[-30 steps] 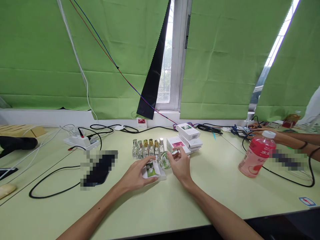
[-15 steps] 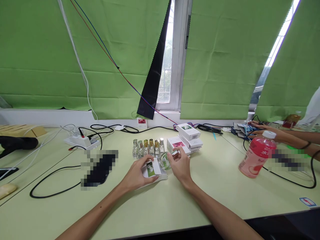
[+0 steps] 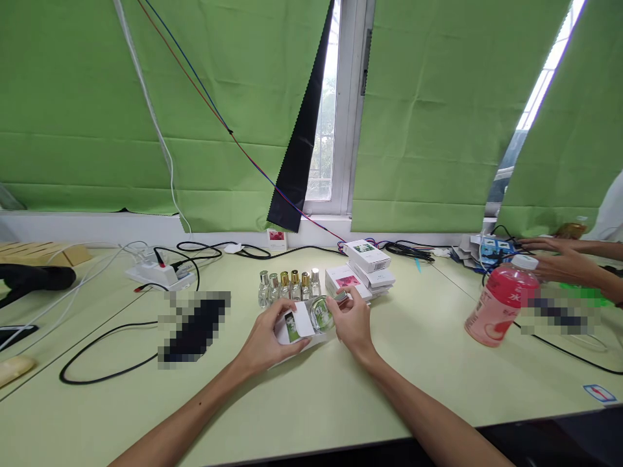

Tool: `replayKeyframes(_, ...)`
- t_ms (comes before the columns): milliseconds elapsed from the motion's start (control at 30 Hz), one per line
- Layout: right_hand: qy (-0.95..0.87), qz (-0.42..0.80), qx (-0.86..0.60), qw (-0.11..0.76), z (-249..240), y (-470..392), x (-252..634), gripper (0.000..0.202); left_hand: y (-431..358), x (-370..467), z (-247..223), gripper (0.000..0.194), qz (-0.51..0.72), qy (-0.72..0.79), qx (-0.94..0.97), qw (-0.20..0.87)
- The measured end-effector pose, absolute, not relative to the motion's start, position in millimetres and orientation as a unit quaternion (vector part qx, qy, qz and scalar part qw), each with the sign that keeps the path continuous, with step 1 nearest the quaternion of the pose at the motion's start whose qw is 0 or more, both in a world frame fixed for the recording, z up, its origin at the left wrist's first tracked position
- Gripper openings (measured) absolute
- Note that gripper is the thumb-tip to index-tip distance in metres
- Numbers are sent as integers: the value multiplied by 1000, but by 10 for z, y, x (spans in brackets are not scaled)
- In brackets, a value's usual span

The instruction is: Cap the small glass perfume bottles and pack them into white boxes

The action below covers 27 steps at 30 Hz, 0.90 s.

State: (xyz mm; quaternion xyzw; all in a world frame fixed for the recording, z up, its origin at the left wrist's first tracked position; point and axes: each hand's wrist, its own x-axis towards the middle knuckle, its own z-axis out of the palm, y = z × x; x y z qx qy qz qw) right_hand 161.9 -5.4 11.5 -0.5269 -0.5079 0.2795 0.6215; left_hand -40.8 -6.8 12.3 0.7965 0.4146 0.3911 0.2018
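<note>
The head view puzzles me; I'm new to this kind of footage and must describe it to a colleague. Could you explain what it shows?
There is no machine here: these are a person's bare hands, seen by one camera worn on that person's head, looking forward and down. The left hand holds a small white box. The right hand has its fingers around the cap end of a glass bottle, whose body is at the box's end; how far inside, I can't tell. On the table, six small bottles stand in a row, with stacked boxes to their right. Further right is a pink drink bottle; the hands beyond it belong to someone else.
</note>
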Motion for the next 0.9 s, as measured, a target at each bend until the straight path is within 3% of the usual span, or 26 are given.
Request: replayKeyframes(900, -456, 408, -478, 630, 108, -50, 1577, 35, -73, -392, 78, 47, 412, 395, 802, 176)
